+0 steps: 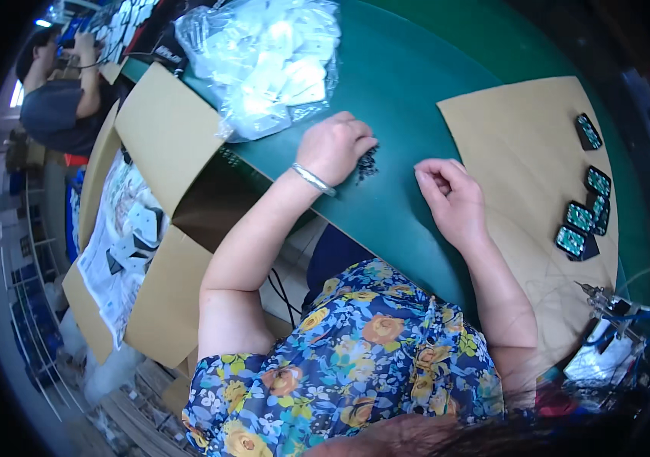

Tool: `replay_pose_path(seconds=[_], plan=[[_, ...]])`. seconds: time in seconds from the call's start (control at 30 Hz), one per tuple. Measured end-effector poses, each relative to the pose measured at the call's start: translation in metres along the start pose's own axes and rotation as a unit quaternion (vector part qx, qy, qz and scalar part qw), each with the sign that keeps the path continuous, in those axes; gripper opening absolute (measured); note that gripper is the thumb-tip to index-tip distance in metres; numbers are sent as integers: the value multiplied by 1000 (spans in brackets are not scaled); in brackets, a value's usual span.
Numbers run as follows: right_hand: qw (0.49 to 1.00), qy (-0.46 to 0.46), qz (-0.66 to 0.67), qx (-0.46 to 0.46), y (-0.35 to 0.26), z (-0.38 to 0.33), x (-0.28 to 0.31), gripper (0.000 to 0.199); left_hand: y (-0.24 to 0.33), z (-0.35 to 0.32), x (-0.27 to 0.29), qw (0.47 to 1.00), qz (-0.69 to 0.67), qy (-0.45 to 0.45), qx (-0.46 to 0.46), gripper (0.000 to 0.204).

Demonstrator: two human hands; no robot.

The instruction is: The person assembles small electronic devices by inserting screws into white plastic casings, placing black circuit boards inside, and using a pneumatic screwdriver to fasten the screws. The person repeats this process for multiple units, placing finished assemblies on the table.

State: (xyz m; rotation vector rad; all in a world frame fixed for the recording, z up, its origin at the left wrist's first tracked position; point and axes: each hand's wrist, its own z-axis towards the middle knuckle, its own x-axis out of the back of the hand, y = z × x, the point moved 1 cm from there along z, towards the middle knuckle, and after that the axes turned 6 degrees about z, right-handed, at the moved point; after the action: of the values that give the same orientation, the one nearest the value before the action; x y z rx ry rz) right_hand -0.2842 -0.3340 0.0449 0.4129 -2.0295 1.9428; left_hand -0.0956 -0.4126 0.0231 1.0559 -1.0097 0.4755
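My left hand [334,146] rests knuckles-up on the green table [409,84], its fingertips touching a small pile of tiny dark parts [367,164]. A silver bracelet sits on that wrist. My right hand [451,194] lies a little to the right, at the near corner of a brown cardboard sheet [523,145], with its fingers curled inward; whether it pinches anything small is hidden. Several small black-and-teal rectangular pieces [582,228] lie on the cardboard's right side, well away from both hands.
A clear plastic bag of white parts [268,61] lies beyond my left hand. An open cardboard box [150,228] with bagged items stands to the left of the table. Another person [62,91] sits at the far left. A tool with blue wires [614,335] is at the lower right.
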Motion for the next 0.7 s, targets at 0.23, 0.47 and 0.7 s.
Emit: replay_pose_path(seconds=[0.23,0.47,0.7], plan=[[997,31,65,2,7,42,-16,13,-43,23,54,974,91,205,-7,31],[988,47,134,-58,10,51,-4,15,-31,30,13,949,289,127,-16,46],[997,-45,-56,28,7,21,-3,12,-12,39,-11,980,100,102,-137,27]])
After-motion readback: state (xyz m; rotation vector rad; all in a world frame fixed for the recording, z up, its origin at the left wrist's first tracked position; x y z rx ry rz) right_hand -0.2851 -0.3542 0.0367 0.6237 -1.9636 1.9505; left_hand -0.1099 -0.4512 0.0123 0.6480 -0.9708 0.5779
